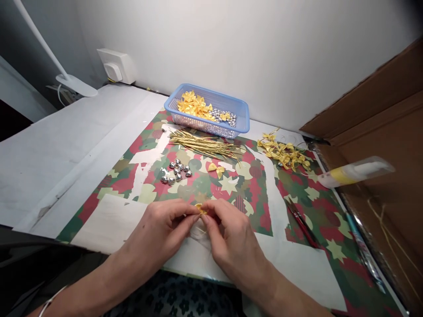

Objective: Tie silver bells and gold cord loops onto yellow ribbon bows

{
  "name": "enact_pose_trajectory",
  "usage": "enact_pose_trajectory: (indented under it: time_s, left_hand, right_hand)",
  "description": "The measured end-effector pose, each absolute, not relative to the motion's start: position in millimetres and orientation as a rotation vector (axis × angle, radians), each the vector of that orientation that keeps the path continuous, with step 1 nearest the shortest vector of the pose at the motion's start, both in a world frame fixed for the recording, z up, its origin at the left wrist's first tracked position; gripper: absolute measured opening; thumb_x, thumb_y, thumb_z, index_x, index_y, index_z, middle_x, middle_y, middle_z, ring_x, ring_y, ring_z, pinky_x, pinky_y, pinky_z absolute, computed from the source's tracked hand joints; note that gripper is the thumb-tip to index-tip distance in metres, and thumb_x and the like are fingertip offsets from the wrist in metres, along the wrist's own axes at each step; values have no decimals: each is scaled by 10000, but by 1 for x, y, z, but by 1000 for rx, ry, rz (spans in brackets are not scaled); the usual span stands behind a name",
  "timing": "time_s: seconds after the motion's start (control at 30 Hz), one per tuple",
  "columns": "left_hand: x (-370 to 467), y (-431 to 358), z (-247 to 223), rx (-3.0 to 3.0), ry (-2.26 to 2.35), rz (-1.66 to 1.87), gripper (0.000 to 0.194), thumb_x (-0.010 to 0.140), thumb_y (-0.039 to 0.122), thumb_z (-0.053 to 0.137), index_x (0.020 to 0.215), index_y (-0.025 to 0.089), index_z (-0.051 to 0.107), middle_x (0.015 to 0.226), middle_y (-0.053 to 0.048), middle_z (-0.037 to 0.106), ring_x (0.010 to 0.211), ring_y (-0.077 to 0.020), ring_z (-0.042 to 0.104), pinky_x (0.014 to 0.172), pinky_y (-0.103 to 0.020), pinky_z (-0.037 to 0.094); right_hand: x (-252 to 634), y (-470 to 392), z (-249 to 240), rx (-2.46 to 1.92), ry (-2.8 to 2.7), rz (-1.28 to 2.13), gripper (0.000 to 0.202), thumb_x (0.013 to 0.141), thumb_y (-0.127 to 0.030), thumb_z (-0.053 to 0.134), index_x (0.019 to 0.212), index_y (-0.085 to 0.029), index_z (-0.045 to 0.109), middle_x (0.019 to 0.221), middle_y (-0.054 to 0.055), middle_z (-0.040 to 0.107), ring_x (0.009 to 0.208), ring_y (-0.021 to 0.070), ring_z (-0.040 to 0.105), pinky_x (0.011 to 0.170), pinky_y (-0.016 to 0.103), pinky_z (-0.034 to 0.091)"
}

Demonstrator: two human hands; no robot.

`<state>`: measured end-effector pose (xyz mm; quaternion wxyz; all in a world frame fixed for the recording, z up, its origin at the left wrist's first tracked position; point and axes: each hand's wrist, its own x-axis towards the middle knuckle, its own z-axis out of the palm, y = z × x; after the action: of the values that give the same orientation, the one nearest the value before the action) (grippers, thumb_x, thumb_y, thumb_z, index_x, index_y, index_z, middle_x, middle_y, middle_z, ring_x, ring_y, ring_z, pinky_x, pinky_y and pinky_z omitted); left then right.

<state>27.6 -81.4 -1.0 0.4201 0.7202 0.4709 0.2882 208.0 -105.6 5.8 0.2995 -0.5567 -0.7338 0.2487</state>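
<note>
Both thumbs and forefingers pinch a small yellow ribbon bow [198, 208] low over the table's front part. My left hand [165, 226] holds it from the left, and my right hand [228, 231] from the right; the fingertips hide most of it. Just beyond lies another yellow bow [216, 169], flat on the patterned sheet. To its left is a loose cluster of silver jingle bells [177, 171]. Behind these, a bundle of gold twist ties [203, 144] lies crosswise.
At the back wall stands a blue basket [243, 116] with yellow bows and silver bells inside. A pile of yellow bows [284, 152] lies at right. Nearer are red-handled scissors [303, 223], a pen [363, 246] and a cardboard wall [380, 132]. A lamp base [77, 85] sits far left.
</note>
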Motion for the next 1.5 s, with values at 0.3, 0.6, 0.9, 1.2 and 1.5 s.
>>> enact_pose_trajectory:
  time_s: [0.3,0.6,0.9,1.2,1.5]
  left_hand:
    - [26,-78,1,1695,1190,682,210,1023,251,483,858,206,606,666,21,651,638,-159,647,645,-279,491]
    - [26,-71,6,1555,1148,601,251,1019,274,496,813,204,622,617,32,634,627,-151,603,613,-256,436]
    - [29,-72,7,1638,1148,578,243,993,242,515,807,201,665,585,31,633,570,-148,596,564,-249,423]
    - [32,-73,10,1755,1177,523,266,986,232,509,758,192,640,589,20,630,551,-141,565,556,-257,402]
    - [21,-74,10,1408,1091,501,238,1021,306,526,816,206,592,621,17,663,658,-170,637,657,-282,455]
  right_hand:
    - [210,-107,1,-1466,-2114,454,276,942,-57,440,839,-176,666,772,56,571,707,208,514,628,323,378]
    - [214,-106,0,-1446,-2007,721,298,964,-55,403,1040,-198,653,922,61,648,847,214,605,724,317,474]
    - [210,-103,7,-1420,-1820,858,248,993,-130,424,1114,-200,629,969,62,675,887,209,630,764,321,491]
    - [211,-101,10,-1412,-1748,987,160,996,-188,488,875,-216,589,833,22,620,772,175,577,628,283,439]
    - [239,-91,3,-1550,-1476,982,159,935,-216,555,779,-214,522,869,47,615,792,192,579,681,317,464]
